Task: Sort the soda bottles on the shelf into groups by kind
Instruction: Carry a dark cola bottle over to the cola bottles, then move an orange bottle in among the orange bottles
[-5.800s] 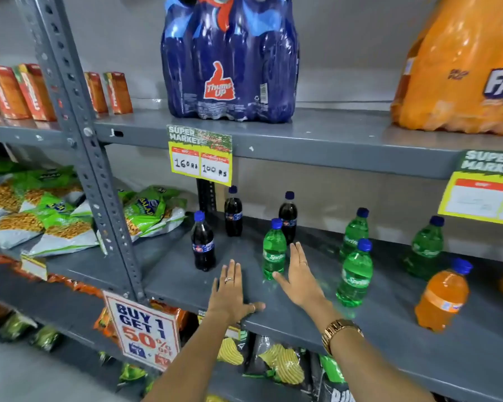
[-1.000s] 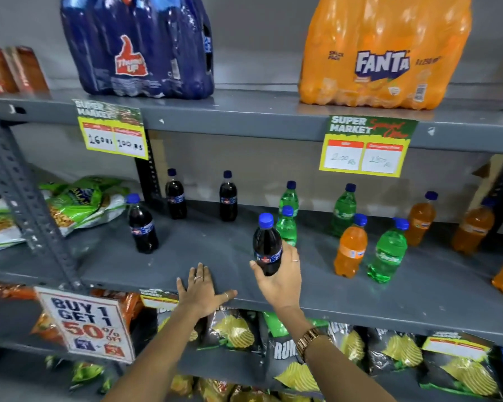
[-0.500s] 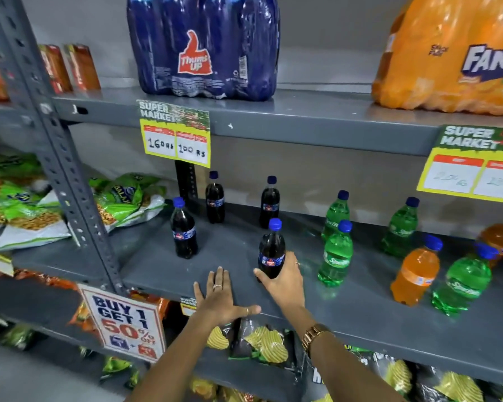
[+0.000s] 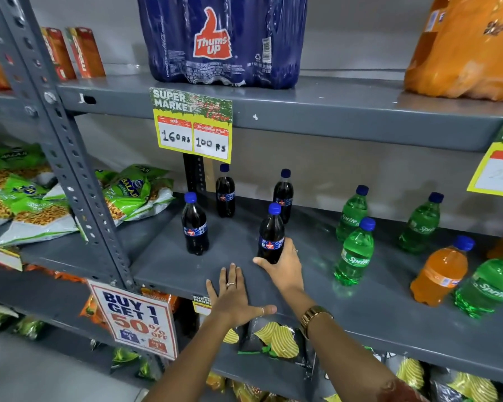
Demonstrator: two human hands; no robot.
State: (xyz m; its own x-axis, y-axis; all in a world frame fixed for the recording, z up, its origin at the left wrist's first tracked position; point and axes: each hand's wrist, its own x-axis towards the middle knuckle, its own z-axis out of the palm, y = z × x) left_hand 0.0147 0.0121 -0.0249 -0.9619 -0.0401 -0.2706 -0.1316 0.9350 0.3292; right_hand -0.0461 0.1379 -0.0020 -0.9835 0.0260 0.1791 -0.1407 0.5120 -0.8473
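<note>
Grey metal supermarket shelf (image 4: 360,323). Left hand (image 4: 235,300) lying flat at front edge, fingers spread. Right hand (image 4: 282,264) wrapping held cola bottle (image 4: 270,236), seating it beside three colas behind. Next, judging: letting go, reaching for orange bottle (image 4: 439,272) among Sprites.

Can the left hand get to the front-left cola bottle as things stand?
Probably yes: the left hand lies flat and empty on the shelf, with bare shelf between it and the front-left cola bottle.
</note>
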